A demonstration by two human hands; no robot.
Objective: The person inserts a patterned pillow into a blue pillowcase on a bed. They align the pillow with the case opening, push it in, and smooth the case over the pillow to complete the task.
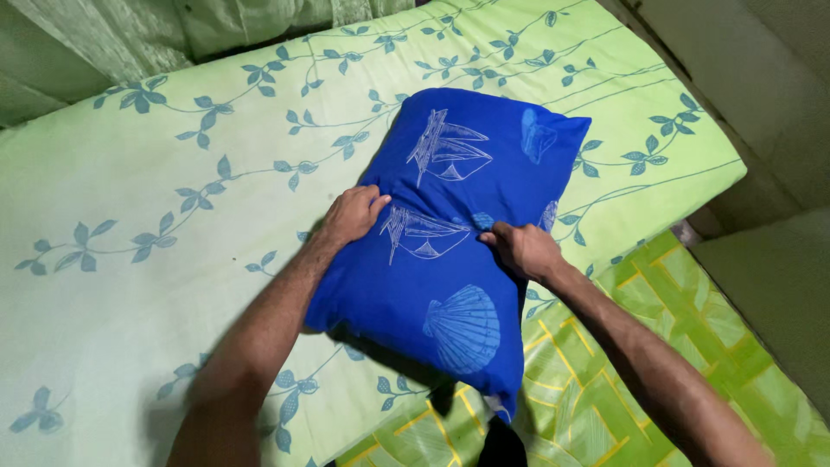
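— What do you have under your left hand (353, 214) right now?

— Your left hand sits on the left edge of the blue pillow (454, 251), about halfway along its length. Your fingers curl over the fabric and pinch it into a small fold, so the hand is closed on the cloth rather than lying flat.

— And where does the pillow lie?

— It lies on the bed, on the pale green sheet (130, 285) printed with blue leafy vines. It is turned at an angle, one corner toward the far end of the bed and one corner toward you, hanging just past the sheet's near edge. Its blue case carries lighter prints of shells and sailing ships.

— What about your right hand (521, 248)?

— Your right hand is on the pillow's right side, near its middle, across from your left. The fingers are bent and gather the fabric there too, gripping the case. Your two hands are near each other, with a ship print between them.

— Anything further right?

— Below your right forearm lies a second cloth (605, 380), green with yellow lines in a geometric pattern.
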